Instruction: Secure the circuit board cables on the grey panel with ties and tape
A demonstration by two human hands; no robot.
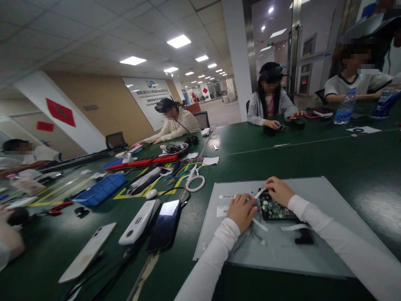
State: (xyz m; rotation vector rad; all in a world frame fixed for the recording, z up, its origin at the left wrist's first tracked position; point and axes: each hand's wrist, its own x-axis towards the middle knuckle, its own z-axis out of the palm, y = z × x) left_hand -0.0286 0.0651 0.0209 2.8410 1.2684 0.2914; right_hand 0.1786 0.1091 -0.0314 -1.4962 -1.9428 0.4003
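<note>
A large flat grey panel [216, 238] lies before me with a green circuit board [275, 211] in a black frame on it. My right hand [279, 192] pinches one end of a narrow white strip [260, 193] above the board's far left corner; whether it is tape or flat cable is unclear. My left hand [241, 212] rests on the panel left of the board, fingers stretched out, fingertips touching the strip's near end. Another white strip [260, 225] lies below the board. Thin wires with a small white connector [262, 241] come out beside my left hand.
Left of the panel lie a dark phone [164, 225], a white power bank [139, 221] and a white phone [89, 251] with black cables. Farther off are a blue tray [102, 190], a coiled white cable [194, 183] and red bars [142, 162]. Several people sit around the table.
</note>
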